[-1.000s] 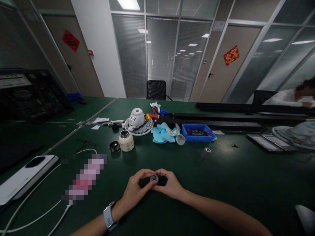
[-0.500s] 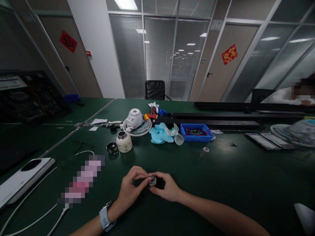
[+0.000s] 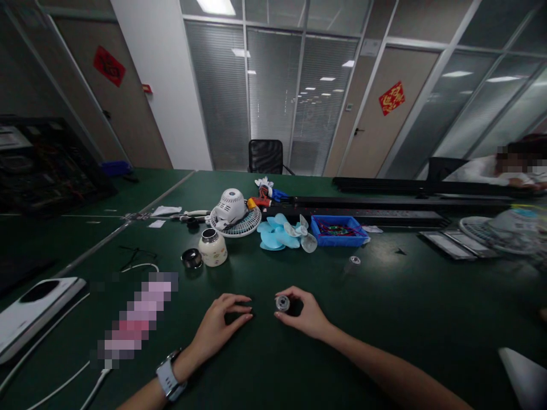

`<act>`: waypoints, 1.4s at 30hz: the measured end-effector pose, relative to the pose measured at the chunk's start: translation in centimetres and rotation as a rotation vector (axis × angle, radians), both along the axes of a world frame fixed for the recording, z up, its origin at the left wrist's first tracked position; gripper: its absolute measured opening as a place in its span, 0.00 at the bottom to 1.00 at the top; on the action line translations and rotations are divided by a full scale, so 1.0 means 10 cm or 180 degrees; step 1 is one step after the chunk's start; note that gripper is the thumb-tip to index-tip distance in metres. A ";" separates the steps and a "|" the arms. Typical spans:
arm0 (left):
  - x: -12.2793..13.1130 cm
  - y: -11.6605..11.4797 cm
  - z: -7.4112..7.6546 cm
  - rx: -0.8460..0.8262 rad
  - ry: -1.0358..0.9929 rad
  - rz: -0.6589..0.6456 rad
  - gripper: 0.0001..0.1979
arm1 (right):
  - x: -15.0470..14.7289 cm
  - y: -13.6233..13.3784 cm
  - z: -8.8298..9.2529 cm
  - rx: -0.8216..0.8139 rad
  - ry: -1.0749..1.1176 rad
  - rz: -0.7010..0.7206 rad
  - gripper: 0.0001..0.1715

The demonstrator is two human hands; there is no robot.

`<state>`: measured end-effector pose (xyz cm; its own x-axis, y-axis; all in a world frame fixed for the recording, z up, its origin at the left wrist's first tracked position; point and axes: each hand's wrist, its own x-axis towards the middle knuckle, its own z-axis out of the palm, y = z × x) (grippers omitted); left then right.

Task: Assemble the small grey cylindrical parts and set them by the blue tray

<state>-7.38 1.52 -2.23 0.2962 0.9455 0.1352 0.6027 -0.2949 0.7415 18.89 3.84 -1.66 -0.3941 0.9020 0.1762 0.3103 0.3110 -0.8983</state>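
Silver part [image 3: 282,303] pinched between right hand's fingers [image 3: 294,297].

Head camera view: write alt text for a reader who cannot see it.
The right hand pinches a small round metal part at a green table; the left hand, wearing a watch, rests beside it. Behind: a cream jar, blue fan blades, a blue tray.

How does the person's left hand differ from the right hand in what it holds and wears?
The right hand pinches a small round metal part between its fingertips. The left hand seems to hold nothing, its fingers curled over the green table. The left wrist carries a watch with a pale strap, while the right wrist is bare. Both hands are ungloved, close together and low over the table.
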 end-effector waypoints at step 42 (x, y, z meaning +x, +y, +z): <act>-0.03 -0.02 0.00 -0.0020 -0.0328 0.0464 0.20 | 1.14 0.88 0.42 0.1822 -0.1798 -0.1587 0.19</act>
